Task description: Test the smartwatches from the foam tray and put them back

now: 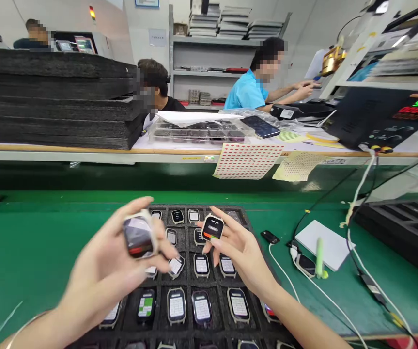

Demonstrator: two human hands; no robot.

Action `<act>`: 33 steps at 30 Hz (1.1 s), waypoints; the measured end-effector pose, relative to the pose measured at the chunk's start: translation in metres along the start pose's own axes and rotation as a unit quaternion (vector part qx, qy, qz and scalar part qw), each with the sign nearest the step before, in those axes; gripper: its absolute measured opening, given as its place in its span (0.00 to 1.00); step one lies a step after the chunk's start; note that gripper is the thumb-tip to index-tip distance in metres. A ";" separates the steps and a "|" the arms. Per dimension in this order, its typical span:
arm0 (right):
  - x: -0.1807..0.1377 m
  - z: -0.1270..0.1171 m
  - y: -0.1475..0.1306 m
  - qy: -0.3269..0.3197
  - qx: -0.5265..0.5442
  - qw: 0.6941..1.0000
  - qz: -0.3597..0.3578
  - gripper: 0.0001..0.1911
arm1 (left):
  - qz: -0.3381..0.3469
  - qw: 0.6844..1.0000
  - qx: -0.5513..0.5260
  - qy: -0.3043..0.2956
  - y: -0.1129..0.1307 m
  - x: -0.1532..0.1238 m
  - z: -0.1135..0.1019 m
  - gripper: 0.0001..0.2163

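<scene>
My left hand (117,257) is closed around a smartwatch case without straps (138,235), slightly blurred, its dark screen facing me. In my right hand (239,252) a second strapless smartwatch (212,228) is gripped between thumb and fingers, its lit screen showing text and a coloured strip. Both hands are above a black foam tray (185,281) whose compartments hold several more watch cases. Many of those screens are lit with white grids; one watch (146,306) shows green and white blocks. My hands and forearms cover parts of the tray.
To the right lie a small black device (270,236), a cabled watch (305,265), a white pad (321,242) and a green pen (319,257). Cables trail along that side. Stacked black foam (56,99) and a power supply (386,118) stand on the raised shelf. Co-workers sit beyond.
</scene>
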State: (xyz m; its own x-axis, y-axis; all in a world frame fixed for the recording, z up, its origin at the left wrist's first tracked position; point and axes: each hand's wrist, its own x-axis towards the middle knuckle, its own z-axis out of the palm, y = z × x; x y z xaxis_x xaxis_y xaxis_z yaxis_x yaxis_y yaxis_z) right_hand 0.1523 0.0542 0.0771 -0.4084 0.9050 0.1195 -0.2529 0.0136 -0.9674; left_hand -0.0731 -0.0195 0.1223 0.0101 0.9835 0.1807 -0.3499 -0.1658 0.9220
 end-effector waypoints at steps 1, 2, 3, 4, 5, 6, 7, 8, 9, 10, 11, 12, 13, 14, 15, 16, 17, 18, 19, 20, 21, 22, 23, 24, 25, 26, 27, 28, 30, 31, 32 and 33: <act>0.000 -0.001 0.002 -0.009 0.001 1.000 0.004 0.33 | -0.022 1.000 -0.008 -0.008 -0.008 0.003 0.002 0.27; 0.000 -0.002 0.003 -0.017 0.001 1.000 0.007 0.33 | -0.046 0.999 -0.019 -0.019 -0.017 0.007 0.005 0.26; 0.001 -0.003 0.004 -0.022 0.002 1.000 0.009 0.32 | -0.069 0.997 -0.028 -0.037 -0.027 0.011 0.007 0.26; 0.001 -0.004 0.005 -0.024 0.003 1.000 0.009 0.32 | -0.080 0.995 -0.034 -0.051 -0.038 0.015 0.009 0.26; 0.001 -0.004 0.006 -0.025 0.003 1.000 0.009 0.32 | -0.088 0.993 -0.037 -0.063 -0.047 0.018 0.011 0.26; 0.001 -0.004 0.007 -0.023 0.002 1.000 0.008 0.31 | -0.094 0.992 -0.038 -0.073 -0.056 0.020 0.011 0.26; 0.001 -0.003 0.008 -0.018 -0.002 1.000 0.007 0.30 | -0.098 0.991 -0.038 -0.079 -0.063 0.021 0.011 0.26; 0.001 -0.003 0.009 -0.010 -0.009 1.000 0.006 0.28 | -0.101 0.990 -0.039 -0.085 -0.068 0.022 0.011 0.27; 0.001 -0.002 0.009 0.000 -0.020 1.000 0.006 0.27 | -0.103 0.990 -0.039 -0.090 -0.072 0.022 0.010 0.27; 0.000 -0.001 0.010 0.012 -0.034 0.999 0.007 0.26 | -0.101 0.990 -0.041 -0.094 -0.075 0.022 0.009 0.27; 0.000 -0.001 0.010 0.024 -0.049 0.998 0.009 0.25 | -0.098 0.990 -0.041 -0.096 -0.077 0.022 0.008 0.27; -0.001 0.000 0.011 0.035 -0.062 0.997 0.012 0.24 | -0.094 0.990 -0.042 -0.098 -0.078 0.021 0.007 0.27; -0.001 0.001 0.011 0.043 -0.074 0.996 0.016 0.24 | -0.091 0.990 -0.042 -0.098 -0.078 0.021 0.007 0.27; -0.002 0.001 0.011 0.049 -0.082 0.995 0.019 0.24 | -0.089 0.990 -0.042 -0.098 -0.078 0.021 0.007 0.26; -0.002 0.001 0.011 0.051 -0.088 0.995 0.021 0.24 | -0.088 0.990 -0.042 -0.098 -0.078 0.022 0.006 0.26; -0.002 0.000 0.011 0.050 -0.090 0.994 0.022 0.24 | -0.088 0.990 -0.041 -0.098 -0.078 0.022 0.006 0.25; -0.003 0.000 0.011 0.044 -0.088 0.995 0.022 0.24 | -0.089 0.990 -0.040 -0.099 -0.078 0.023 0.006 0.24; -0.003 -0.001 0.011 0.034 -0.082 0.996 0.021 0.25 | -0.091 0.990 -0.040 -0.101 -0.078 0.023 0.006 0.24; -0.003 -0.002 0.011 0.020 -0.073 0.997 0.021 0.25 | -0.093 0.990 -0.040 -0.102 -0.078 0.024 0.006 0.23; -0.004 -0.002 0.011 0.004 -0.062 0.998 0.021 0.26 | -0.094 0.990 -0.039 -0.101 -0.078 0.024 0.005 0.23; -0.004 -0.003 0.010 -0.014 -0.052 0.998 0.022 0.28 | -0.094 0.990 -0.038 -0.099 -0.078 0.024 0.004 0.23; -0.004 -0.003 0.010 -0.029 -0.043 0.998 0.025 0.29 | -0.093 0.990 -0.036 -0.096 -0.079 0.024 0.003 0.23; -0.005 -0.003 0.009 -0.041 -0.036 0.998 0.028 0.30 | -0.091 0.991 -0.033 -0.093 -0.079 0.024 0.002 0.23; -0.006 -0.003 0.009 -0.049 -0.031 0.998 0.031 0.31 | -0.090 0.991 -0.031 -0.089 -0.079 0.024 0.001 0.23; -0.007 -0.002 0.008 -0.054 -0.029 0.998 0.032 0.31 | -0.088 0.992 -0.030 -0.085 -0.080 0.023 0.000 0.23; -0.007 -0.001 0.008 -0.054 -0.030 0.998 0.033 0.31 | -0.087 0.992 -0.032 -0.084 -0.080 0.023 -0.002 0.23; -0.008 0.000 0.008 -0.051 -0.033 0.998 0.033 0.31 | -0.086 0.992 -0.036 -0.084 -0.080 0.023 -0.002 0.23; -0.008 0.002 0.008 -0.045 -0.038 0.998 0.033 0.31 | -0.084 0.992 -0.043 -0.087 -0.081 0.023 -0.003 0.24; -0.007 0.003 0.009 -0.031 -0.046 0.998 0.037 0.31 | -0.080 0.991 -0.055 -0.092 -0.081 0.023 -0.004 0.25; -0.007 0.004 0.010 -0.025 -0.048 0.998 0.039 0.30 | -0.079 0.991 -0.058 -0.095 -0.080 0.023 -0.004 0.27; -0.006 0.003 0.010 -0.021 -0.048 0.998 0.040 0.31 | -0.078 0.991 -0.057 -0.096 -0.080 0.022 -0.003 0.28; -0.006 0.003 0.011 -0.020 -0.047 0.998 0.041 0.31 | -0.078 0.991 -0.053 -0.095 -0.080 0.022 -0.003 0.30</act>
State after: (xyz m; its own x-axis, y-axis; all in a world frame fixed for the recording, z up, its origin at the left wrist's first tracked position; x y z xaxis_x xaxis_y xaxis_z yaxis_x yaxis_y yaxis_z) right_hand 0.1494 0.0476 0.0665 -0.4600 0.8867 0.0464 -0.1349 -0.0181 -0.9907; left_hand -0.0478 0.0160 0.0519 0.2448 0.9633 0.1098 -0.4273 0.0055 0.9041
